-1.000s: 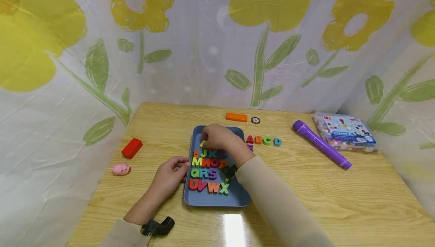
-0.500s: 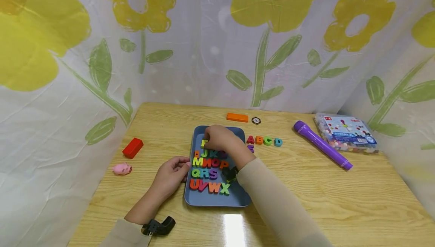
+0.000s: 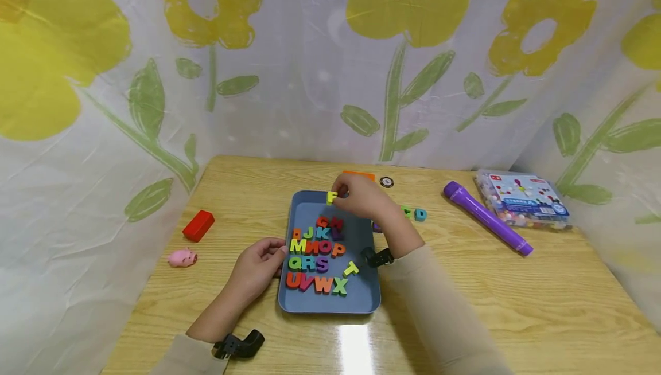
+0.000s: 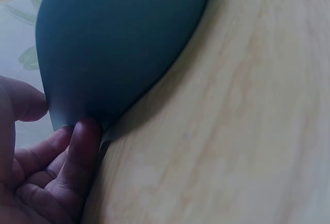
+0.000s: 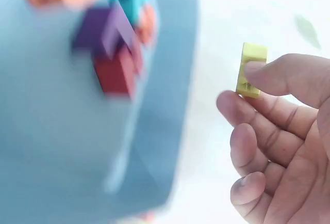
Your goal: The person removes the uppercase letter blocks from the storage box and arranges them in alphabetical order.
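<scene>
Right hand (image 3: 361, 198): raised over the far rim of the tray, pinching a small yellow-green letter block (image 3: 331, 196) between thumb and forefinger; other fingers loosely curled, holding nothing more.
Yellow-green letter block: clear of the tray floor, lifted near the far edge; seen edge-on in the right wrist view (image 5: 251, 69), so which letter cannot be told.
Left hand (image 3: 259, 265): resting on the table at the tray's left rim, fingertips (image 4: 85, 141) curled against the edge, thumb over the lip; seemingly bracing the tray so it keeps from sliding.
Tray (image 3: 310, 206): blue, shallow, rectangular, flat on the wooden table (image 3: 516, 306), near the middle.
Letters in tray (image 3: 316, 263): coloured blocks in rows in alphabet order, roughly G to X; a yellow-green T (image 3: 351, 269) lying tilted, a little apart to the right.
Letters on table (image 3: 415, 213): a green and a blue one in a row just right of the tray, others hidden behind the right hand.
Surroundings: purple marker (image 3: 488, 218) and box of beads (image 3: 523, 198) far right; red block (image 3: 198, 225) and pink pig figure (image 3: 182, 258) left; flower-printed curtain behind.
</scene>
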### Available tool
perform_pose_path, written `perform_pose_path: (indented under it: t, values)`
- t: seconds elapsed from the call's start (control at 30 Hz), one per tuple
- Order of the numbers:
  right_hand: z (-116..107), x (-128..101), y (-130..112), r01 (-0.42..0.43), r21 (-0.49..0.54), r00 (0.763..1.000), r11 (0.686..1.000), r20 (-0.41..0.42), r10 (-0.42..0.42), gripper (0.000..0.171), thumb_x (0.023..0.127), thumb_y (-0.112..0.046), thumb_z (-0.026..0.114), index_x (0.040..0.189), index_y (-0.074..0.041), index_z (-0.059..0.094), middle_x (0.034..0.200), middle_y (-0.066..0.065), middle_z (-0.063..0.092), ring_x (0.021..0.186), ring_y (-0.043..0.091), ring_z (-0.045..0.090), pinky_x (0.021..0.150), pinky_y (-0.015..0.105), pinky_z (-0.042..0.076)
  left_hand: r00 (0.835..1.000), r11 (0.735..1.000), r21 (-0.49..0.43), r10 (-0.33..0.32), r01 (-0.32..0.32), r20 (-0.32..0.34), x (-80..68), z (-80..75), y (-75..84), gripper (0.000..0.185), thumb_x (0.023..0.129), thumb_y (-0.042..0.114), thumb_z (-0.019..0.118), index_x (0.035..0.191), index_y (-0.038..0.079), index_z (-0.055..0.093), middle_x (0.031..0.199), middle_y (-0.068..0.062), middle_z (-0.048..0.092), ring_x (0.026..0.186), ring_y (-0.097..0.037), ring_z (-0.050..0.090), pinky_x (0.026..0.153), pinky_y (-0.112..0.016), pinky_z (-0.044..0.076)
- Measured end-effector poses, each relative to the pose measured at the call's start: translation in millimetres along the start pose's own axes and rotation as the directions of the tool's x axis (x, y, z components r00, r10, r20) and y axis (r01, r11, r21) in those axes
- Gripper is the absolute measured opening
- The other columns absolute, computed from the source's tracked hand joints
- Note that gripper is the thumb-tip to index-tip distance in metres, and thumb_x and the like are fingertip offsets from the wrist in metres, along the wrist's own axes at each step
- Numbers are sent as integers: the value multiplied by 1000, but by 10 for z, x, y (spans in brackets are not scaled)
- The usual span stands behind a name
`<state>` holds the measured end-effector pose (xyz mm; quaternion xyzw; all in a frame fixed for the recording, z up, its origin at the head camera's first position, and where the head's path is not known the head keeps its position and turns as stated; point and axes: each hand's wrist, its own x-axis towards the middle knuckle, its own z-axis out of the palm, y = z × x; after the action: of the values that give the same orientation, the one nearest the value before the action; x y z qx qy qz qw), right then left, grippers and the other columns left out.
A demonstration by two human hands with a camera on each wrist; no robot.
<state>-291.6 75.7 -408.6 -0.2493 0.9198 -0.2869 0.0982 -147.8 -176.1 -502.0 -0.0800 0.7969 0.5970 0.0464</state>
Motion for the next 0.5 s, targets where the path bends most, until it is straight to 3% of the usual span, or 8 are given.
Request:
perform_pose_path:
  t: [0.2, 0.5]
  values:
    - [-354, -336, 278, -86, 34, 992, 996, -89, 89, 19, 101, -17, 72, 117, -7, 71, 109, 12, 72, 81, 25, 64, 70, 35, 58, 1000, 1000, 17, -2, 2, -1, 3, 5, -6, 34, 110, 25, 67, 134, 2, 70, 115, -16, 73, 91, -17, 71, 75, -24, 63]
    - [-405, -749, 809, -184, -32, 980, 982, -79, 181, 20, 102, -14, 72, 119, -4, 71, 101, 10, 70, 83, 23, 60, 76, 39, 52, 1000, 1000, -3, -5, 5, 5, 10, 26, 10, 35, 110, 25, 67, 135, 1, 70, 115, -17, 72, 92, -16, 72, 75, -24, 63]
